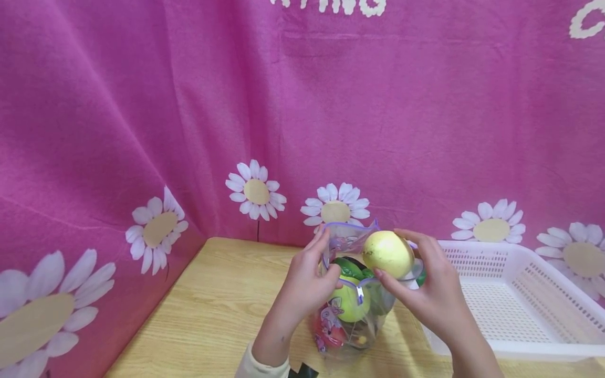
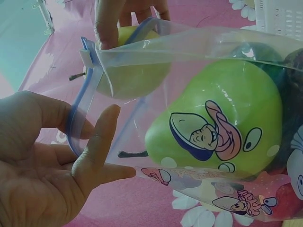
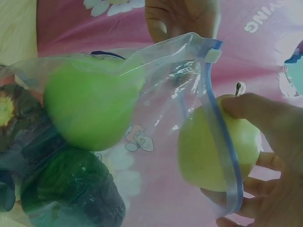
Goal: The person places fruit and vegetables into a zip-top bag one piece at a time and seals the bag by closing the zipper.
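Observation:
A clear zip bag (image 1: 375, 299) with a purple-blue rim and cartoon prints stands on the table, its mouth spread. My left hand (image 1: 304, 281) holds the left side of the rim; in the left wrist view the rim runs between the fingers of this hand (image 2: 52, 165). My right hand (image 1: 432, 286) grips a pale yellow-green apple (image 1: 388, 254) at the bag's mouth. The right wrist view shows the apple (image 3: 203, 151) with its stem outward, partly behind the rim. Inside the bag are a green pear (image 2: 218, 123), a dark green pepper-like piece (image 3: 71, 189) and something red (image 1: 333, 336).
A white perforated plastic basket (image 1: 562, 344) stands on the wooden table (image 1: 227, 294), right of the bag. Pink cloth (image 1: 402, 121) printed with daisies hangs behind and to the left. A small black object (image 1: 304, 370) shows by the left sleeve (image 1: 260, 365).

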